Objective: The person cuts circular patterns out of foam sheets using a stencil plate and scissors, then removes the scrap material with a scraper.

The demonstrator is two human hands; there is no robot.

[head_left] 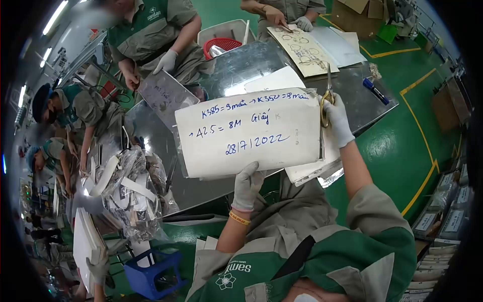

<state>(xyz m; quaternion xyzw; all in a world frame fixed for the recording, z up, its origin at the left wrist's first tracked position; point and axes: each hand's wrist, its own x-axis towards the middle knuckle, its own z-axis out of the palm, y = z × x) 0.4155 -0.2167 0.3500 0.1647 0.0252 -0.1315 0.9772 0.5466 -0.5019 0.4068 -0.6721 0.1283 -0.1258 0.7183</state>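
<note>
A large white cardboard sheet (216, 151) with blue handwriting, including the date 28/7/2022, is held up over the metal table. My left hand (248, 187), in a white glove, pinches its bottom edge. At the right edge, my gloved right hand (338, 121) is closed around the gold handles of a pair of scissors (327, 103), blades pointing away from me. More white sheets (314, 173) lie partly hidden under the held one. Another white sheet (279, 80) shows just beyond it.
The metal table (226, 65) also bears a blue marker (376, 91) at the right and a plastic bag of white offcuts (133, 196) at the left. Across it, one person holds a grey sheet (168, 95); another handles a patterned board (302, 50). A blue stool (153, 274) stands lower left.
</note>
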